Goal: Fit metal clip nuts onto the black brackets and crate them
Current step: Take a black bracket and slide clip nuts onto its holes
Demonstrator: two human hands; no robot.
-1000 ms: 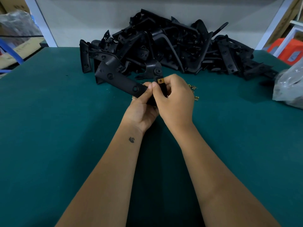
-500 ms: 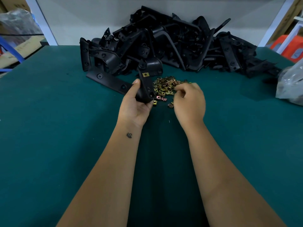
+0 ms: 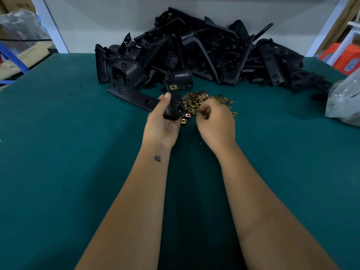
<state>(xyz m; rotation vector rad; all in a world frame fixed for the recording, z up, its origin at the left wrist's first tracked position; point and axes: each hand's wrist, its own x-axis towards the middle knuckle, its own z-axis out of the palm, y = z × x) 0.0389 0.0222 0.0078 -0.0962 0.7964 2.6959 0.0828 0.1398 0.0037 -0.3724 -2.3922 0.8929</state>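
At frame centre, left hand (image 3: 162, 123) grips a half-fitted bracket (image 3: 174, 103) while right hand (image 3: 214, 121) pinches among loose clip nuts (image 3: 204, 100), apparently picking the next, though its catch is hidden.

The table (image 3: 68, 152) was dark teal. The brackets (image 3: 204, 51) heaped at the far side were black; the loose clip nuts (image 3: 196, 101) were brassy gold. A stool (image 3: 344, 59) far right was orange-red.

Single head-worn view, wide-angle, looking forward and down.
Camera sits close above the forearms; both hands (image 3: 191, 121) near frame centre, green tabletop (image 3: 58, 152) spreading beyond them to a white wall (image 3: 116, 20) behind.
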